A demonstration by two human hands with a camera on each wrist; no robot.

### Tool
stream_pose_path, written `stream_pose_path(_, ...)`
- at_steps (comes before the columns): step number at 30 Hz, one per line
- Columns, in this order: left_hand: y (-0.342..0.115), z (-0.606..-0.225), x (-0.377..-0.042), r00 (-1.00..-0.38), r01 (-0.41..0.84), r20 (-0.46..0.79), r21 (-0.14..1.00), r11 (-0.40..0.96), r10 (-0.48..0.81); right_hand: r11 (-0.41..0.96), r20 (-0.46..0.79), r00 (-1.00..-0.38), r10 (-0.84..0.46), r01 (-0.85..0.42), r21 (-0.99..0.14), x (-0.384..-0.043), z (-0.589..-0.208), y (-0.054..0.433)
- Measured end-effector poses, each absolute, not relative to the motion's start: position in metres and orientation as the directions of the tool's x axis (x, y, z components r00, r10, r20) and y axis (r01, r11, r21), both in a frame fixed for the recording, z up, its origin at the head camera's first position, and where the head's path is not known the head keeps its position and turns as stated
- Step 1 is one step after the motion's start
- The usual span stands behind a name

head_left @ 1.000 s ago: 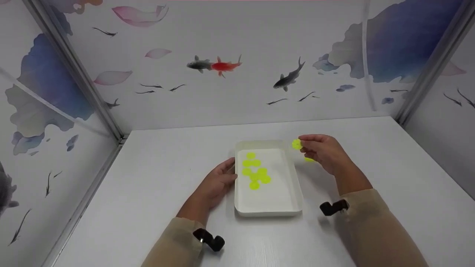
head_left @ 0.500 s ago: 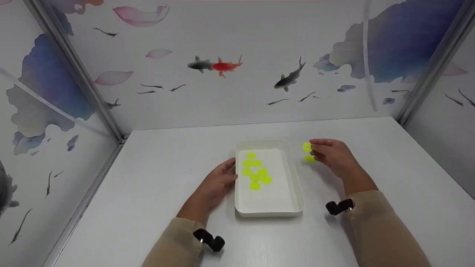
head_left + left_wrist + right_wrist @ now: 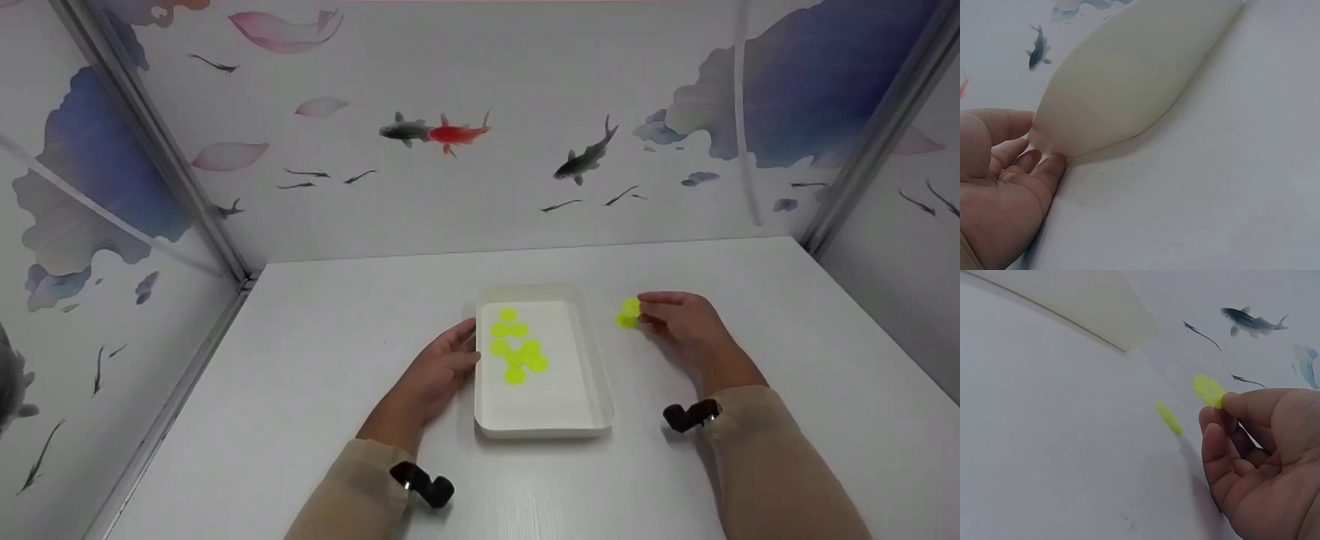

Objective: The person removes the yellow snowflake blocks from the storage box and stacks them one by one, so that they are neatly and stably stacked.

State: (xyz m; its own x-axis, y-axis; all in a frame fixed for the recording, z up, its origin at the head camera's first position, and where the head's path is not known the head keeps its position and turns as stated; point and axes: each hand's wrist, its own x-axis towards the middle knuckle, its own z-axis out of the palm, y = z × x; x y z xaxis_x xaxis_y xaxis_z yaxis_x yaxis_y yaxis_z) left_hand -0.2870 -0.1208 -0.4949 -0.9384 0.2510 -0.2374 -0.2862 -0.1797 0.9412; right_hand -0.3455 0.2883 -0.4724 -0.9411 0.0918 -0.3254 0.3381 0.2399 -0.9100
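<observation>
The right hand (image 3: pixel 684 326) pinches a yellow flower (image 3: pixel 1207 390) near a second flower (image 3: pixel 1168 418) on the table (image 3: pixel 315 390); the left hand (image 3: pixel 439 375), loosely spread, touches a tray (image 3: pixel 568 405) of flowers.

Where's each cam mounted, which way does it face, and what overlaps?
Head: worn on the head, facing forward and down at the tray; shows left hand, right hand, sleeves.
Left wrist: worn there, facing the tray's outer wall; left hand at frame left.
Right wrist: worn there, facing the held yellow piece and loose yellow piece; right hand at frame right.
Head and right wrist share both those pieces.
</observation>
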Motion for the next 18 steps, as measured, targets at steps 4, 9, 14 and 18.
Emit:
stream_pose_path(4,-0.121,-0.494,-0.2871,-0.938,-0.289,-0.243,0.942,-0.171,0.247,0.21,-0.333,-0.937,0.105,0.349,-0.913,-0.3435,-0.4737,0.2856)
stream_pose_path(9,-0.1212,-0.4943,-0.287,-0.938,-0.287,-0.238,0.942,-0.175,0.252,0.228,-0.338,-0.936,0.096,0.351,-0.908,-0.3438,-0.4761,0.2846)
stream_pose_path(14,-0.1212,-0.495,-0.2867,-0.939,-0.285,-0.236,0.94,-0.186,0.248,0.337,-0.313,-0.946,0.09,0.324,-0.884,-0.3463,-0.4766,0.2841)
stream_pose_path(18,-0.121,-0.4948,-0.2866,-0.94,-0.283,-0.233,0.941,-0.188,0.249,0.324,-0.336,-0.936,0.106,0.352,-0.878,-0.3478,-0.4771,0.2836)
